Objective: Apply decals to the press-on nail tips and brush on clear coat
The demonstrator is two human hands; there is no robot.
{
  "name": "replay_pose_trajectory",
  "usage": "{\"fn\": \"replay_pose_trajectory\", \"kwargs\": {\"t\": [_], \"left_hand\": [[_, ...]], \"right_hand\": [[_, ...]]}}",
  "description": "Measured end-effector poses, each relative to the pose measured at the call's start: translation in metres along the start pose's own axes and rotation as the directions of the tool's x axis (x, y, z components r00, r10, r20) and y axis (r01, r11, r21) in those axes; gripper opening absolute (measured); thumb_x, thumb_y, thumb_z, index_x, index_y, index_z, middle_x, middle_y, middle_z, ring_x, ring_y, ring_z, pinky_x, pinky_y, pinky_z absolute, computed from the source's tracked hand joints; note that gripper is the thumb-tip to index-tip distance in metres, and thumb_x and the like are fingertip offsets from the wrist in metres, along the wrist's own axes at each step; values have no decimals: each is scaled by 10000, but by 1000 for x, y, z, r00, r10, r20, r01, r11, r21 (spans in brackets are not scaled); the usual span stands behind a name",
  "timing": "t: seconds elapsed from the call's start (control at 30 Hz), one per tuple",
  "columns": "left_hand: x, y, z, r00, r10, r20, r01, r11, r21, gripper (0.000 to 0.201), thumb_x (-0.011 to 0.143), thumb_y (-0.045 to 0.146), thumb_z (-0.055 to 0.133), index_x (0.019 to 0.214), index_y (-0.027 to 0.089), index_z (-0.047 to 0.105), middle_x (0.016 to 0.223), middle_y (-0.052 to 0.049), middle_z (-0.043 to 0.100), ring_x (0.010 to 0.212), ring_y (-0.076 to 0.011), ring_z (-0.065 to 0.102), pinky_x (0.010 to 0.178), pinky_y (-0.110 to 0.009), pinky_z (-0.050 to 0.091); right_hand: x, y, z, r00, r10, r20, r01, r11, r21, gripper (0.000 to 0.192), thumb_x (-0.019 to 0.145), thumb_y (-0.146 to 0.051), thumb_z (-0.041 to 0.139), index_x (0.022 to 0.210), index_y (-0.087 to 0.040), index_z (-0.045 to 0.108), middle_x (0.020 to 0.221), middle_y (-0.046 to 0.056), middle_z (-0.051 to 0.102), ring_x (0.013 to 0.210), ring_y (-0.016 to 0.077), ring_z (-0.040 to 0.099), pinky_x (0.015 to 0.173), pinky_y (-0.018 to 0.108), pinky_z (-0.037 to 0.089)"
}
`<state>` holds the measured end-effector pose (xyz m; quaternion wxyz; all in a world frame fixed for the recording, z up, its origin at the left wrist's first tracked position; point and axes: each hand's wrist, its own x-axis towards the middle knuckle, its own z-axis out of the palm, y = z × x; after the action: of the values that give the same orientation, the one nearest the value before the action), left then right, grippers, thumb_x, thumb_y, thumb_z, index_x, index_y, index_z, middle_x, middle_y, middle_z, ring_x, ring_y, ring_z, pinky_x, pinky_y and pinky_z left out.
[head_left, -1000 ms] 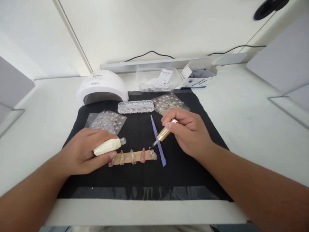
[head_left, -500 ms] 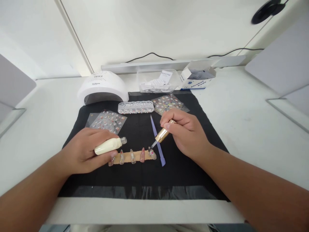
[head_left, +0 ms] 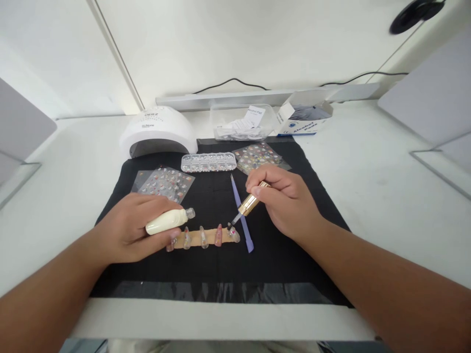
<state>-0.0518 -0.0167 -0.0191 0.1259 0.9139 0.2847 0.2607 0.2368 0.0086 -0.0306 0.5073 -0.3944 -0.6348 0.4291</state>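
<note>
My left hand (head_left: 134, 230) is closed around a cream nail polish bottle (head_left: 166, 222), tilted with its uncapped neck to the right. Its thumb touches the left end of a tan strip (head_left: 194, 239). Several decorated false nails (head_left: 203, 237), clear and pinkish, sit along that strip. In my right hand (head_left: 281, 196) is the gold-capped polish brush (head_left: 250, 203), held slanting down to the left. The brush tip meets the clear nail (head_left: 233, 234) at the strip's right end. Purple tweezers (head_left: 243, 215) lie just behind the brush, partly covered by it.
On the black cloth (head_left: 206, 274) are a rhinestone case (head_left: 208, 162) and sticker sheets (head_left: 164, 184), with more sheets (head_left: 259, 156) to the right. A white nail lamp (head_left: 159, 130), a clear tub (head_left: 243, 125) and an alcohol pad box (head_left: 304, 115) line the back.
The whole view has shifted slightly. Both hands keep their holds, and the brush tip stays at the rightmost nail with hardly any visible movement.
</note>
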Motion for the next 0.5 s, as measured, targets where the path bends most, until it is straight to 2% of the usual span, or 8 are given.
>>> {"fn": "replay_pose_trajectory", "kwargs": {"t": [0.1, 0.23, 0.33, 0.43, 0.5], "left_hand": [[1, 1, 0, 1000, 3, 8, -3, 1000, -20, 113, 941, 205, 570, 1044, 244, 592, 719, 22, 742, 568, -142, 663, 565, -240, 512], [2, 1, 0, 1000, 8, 17, -7, 999, -50, 109, 955, 192, 571, 1055, 236, 574, 707, 40, 732, 592, -126, 660, 587, -224, 498], [4, 1, 0, 1000, 13, 15, -12, 998, -68, 87, 958, 195, 576, 1039, 226, 578, 686, 50, 707, 587, -118, 636, 590, -221, 478], [5, 1, 1, 1000, 23, 14, -22, 998, -55, 61, 960, 206, 576, 1020, 213, 588, 722, 29, 692, 602, -123, 620, 588, -227, 460], [6, 1, 1, 1000, 28, 10, -27, 999, -47, 70, 960, 214, 573, 1023, 195, 597, 745, 13, 681, 624, -128, 621, 593, -231, 455]], "right_hand": [[1, 0, -1, 1000, -6, -10, 5, 999, -44, 120, 730, -159, 590, 626, -216, 605, 610, -19, 555, 591, 144, 485, 604, 318, 379], [2, -1, 0, 998, 11, -56, -6, 997, 79, 124, 740, -162, 613, 630, -220, 611, 631, -6, 562, 626, 154, 514, 608, 312, 392], [-1, -4, 3, 998, 39, -58, -29, 988, 152, 107, 747, -162, 631, 657, -219, 650, 641, -8, 562, 573, 126, 453, 557, 292, 344], [-5, -7, 6, 997, 69, -42, -60, 981, 182, 72, 765, -187, 657, 706, -219, 681, 634, -20, 560, 509, 100, 385, 512, 283, 290], [-7, -7, 7, 996, 76, -45, -67, 981, 179, 40, 777, -208, 681, 743, -221, 698, 633, -21, 563, 510, 101, 412, 515, 286, 294]]}}
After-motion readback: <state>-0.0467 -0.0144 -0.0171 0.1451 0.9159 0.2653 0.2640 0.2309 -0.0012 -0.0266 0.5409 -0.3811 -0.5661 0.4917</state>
